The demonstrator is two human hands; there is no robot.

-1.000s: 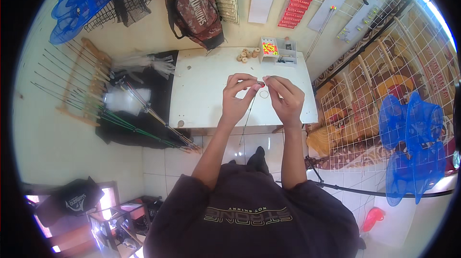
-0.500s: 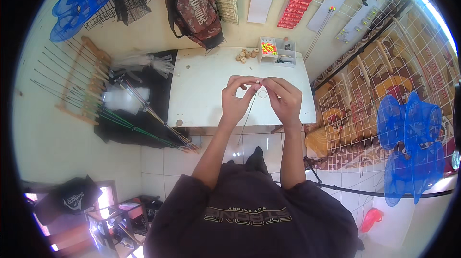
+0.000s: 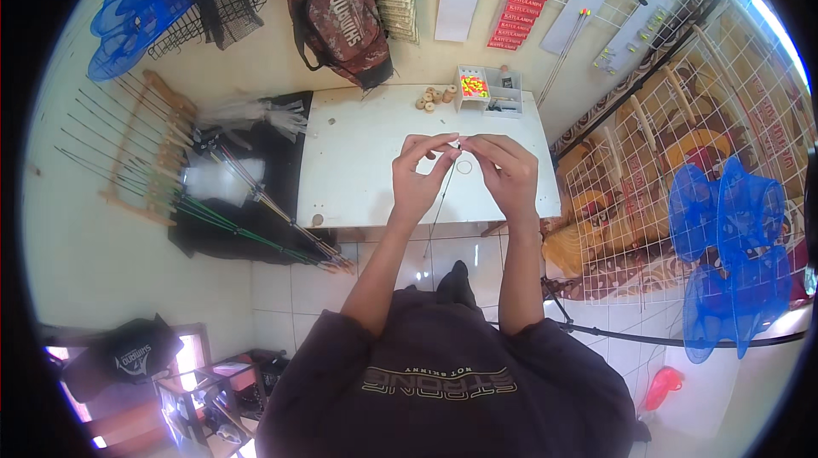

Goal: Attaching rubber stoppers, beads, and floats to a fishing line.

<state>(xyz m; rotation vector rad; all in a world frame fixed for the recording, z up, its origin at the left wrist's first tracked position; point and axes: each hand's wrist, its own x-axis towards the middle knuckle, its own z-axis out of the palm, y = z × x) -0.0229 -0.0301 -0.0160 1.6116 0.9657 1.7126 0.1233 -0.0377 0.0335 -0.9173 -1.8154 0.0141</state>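
Over the white table (image 3: 358,160), my left hand (image 3: 414,184) and my right hand (image 3: 511,181) meet fingertip to fingertip. The left thumb and forefinger pinch the upper end of a thin dark-green rod (image 3: 441,202), which slants down past the table's front edge. Right thumb and forefinger are closed at the same spot; whatever small piece they grip is mostly hidden by the fingertips. Just below them shows a small thin loop (image 3: 464,167), perhaps line; I cannot tell whether it hangs or lies on the table.
Wooden spools (image 3: 435,98) stand at the table's back, beside a white divided box (image 3: 503,102) with bright small pieces. Thin rods (image 3: 256,236) lean on the left near a wooden rack (image 3: 149,160). Blue nets (image 3: 737,236) hang from a white wire grid (image 3: 648,177) on the right.
Both hands stay at nearly the same place, still pinched together, with slight finger movement around the rod's end. The view has shifted a little.
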